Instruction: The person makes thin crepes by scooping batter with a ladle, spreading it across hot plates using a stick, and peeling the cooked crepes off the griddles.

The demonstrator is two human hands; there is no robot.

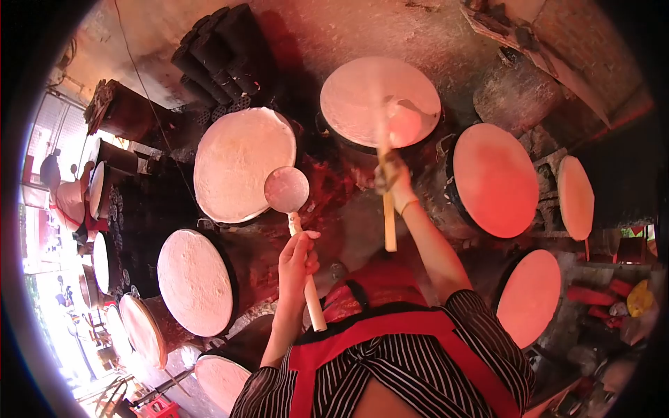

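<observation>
My left hand (297,255) is closed round the pale handle of a ladle (286,189), its round bowl up beside the edge of a large pale disc (240,164). Farther forward, my right hand (395,181) is wrapped round a yellowish wooden handle (389,226), blurred by motion. That handle reaches up over the top round pan (348,97), whose surface is pale. A rounded tool head shows blurred over the pan's right part; whether it touches the surface I cannot tell.
More round pale-topped pans stand around, among them one at the right (496,181), one at the lower right (531,296) and one at the left (195,282). Dark perforated cylinders (223,56) are stacked at the back left. A red stool (159,407) is at the lower left.
</observation>
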